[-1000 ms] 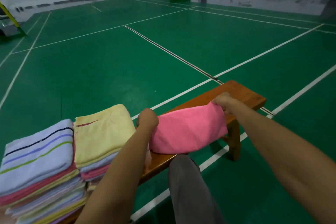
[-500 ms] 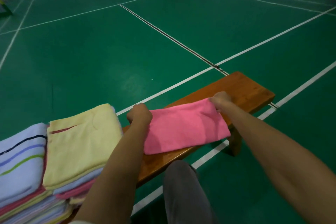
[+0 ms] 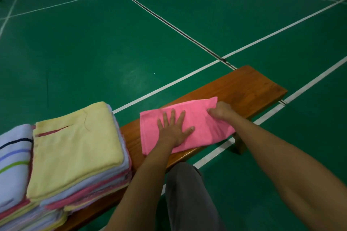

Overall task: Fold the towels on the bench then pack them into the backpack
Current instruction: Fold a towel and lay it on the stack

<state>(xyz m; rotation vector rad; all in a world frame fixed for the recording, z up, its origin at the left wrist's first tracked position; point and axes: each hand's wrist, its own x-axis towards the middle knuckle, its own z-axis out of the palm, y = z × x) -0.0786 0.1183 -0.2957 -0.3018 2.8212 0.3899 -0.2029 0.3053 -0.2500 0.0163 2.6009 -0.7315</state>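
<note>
The green court floor [image 3: 93,52] fills most of the view, crossed by white lines, with a dark seam running diagonally toward the bench. The wooden bench [image 3: 244,88] lies slantwise across the lower half, its far end bare and 1 leg showing beneath at the right.

On the bench's left end sit 2 stacks of folded towels. The nearer stack [image 3: 75,155] is topped by a yellow towel with a thin red stripe near its far edge; pink, white and yellow layers show along its side. The left stack [image 3: 13,155], cut by the frame edge, is topped by a white towel with dark, blue and green stripes.

2 bare forearms reach in from below. A grey trouser leg [image 3: 185,197] shows between them, beneath the bench's near edge.

The pink towel [image 3: 204,129] lies folded flat on the bench, right of the stacks and apart from them, its near edge overhanging the seat a little. It is plain and slightly creased.

The left hand [image 3: 174,129] lies palm down on the towel's left half, fingers straight and spread, pressing it flat. The right hand [image 3: 221,110] rests at the towel's far right corner, fingers curled down onto the cloth; whether they pinch the edge cannot be told.

No writing or label can be read.
</note>
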